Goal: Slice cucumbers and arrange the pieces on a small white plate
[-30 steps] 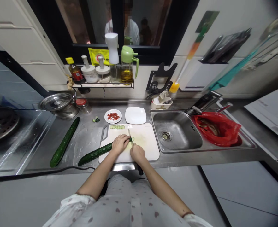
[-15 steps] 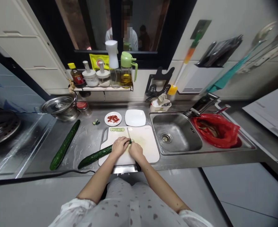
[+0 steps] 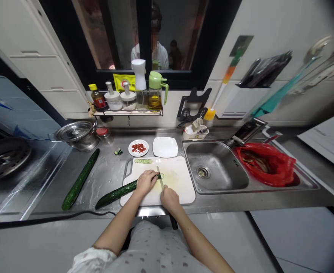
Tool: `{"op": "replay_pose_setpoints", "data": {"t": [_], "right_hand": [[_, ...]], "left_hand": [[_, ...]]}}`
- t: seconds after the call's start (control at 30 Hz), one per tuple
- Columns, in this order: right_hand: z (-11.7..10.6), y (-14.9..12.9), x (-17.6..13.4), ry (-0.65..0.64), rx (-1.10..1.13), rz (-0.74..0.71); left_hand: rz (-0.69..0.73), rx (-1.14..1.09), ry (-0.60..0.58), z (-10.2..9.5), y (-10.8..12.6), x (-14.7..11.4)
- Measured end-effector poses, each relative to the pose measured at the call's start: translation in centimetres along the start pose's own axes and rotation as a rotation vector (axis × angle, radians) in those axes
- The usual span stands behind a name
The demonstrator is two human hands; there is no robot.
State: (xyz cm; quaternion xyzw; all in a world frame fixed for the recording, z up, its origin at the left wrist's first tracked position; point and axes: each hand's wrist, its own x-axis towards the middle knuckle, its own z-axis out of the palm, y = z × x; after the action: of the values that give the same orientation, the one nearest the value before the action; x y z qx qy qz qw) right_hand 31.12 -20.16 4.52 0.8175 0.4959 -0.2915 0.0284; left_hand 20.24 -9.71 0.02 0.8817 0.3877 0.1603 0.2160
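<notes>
My left hand (image 3: 146, 182) is closed over the right end of a long green cucumber (image 3: 117, 194), pressing it on the white cutting board (image 3: 181, 189). The cucumber's far end sticks out past the board's left edge. In my right hand (image 3: 170, 198) is a knife (image 3: 161, 183), its narrow blade pointing away from me beside the cut end and its black handle below my fist. A thin cucumber slice stands at the blade's right side. A row of pale cucumber slices (image 3: 143, 161) lies along the board's back edge.
A second cucumber (image 3: 80, 180) lies on the counter at left. Behind the board are a plate of red pieces (image 3: 138, 148) and a white square plate (image 3: 165, 147). The sink (image 3: 218, 167) and a red plastic bag (image 3: 265, 165) are at right. Seasonings stand on a rack (image 3: 129, 112).
My right hand has drawn the knife back toward me, so more of its blade shows. My left hand keeps its hold on the cucumber. The view has shifted slightly.
</notes>
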Motion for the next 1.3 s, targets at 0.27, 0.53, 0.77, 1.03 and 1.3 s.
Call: {"op": "replay_pose_setpoints", "data": {"t": [0.27,0.53,0.77,1.03,1.3], "right_hand": [[-0.6,-0.7,1.4,0.01,0.02,0.01],[-1.5,-1.9,3.8,0.044,0.076,-0.012],[-2.0,-2.1,3.7,0.032,0.079,-0.008],[-0.9,-0.8,1.3,0.013,0.037,0.0],[0.2,0.5,-0.3,-0.004,0.018,-0.021]], "left_hand": [[-0.013,0.0,-0.009,0.1,0.0,0.1],[-0.001,0.002,0.002,-0.1,0.0,0.1],[0.007,0.008,-0.005,0.1,-0.2,0.0],[-0.004,0.009,0.004,0.2,0.0,-0.1],[-0.004,0.009,0.005,-0.1,0.3,-0.2]]}}
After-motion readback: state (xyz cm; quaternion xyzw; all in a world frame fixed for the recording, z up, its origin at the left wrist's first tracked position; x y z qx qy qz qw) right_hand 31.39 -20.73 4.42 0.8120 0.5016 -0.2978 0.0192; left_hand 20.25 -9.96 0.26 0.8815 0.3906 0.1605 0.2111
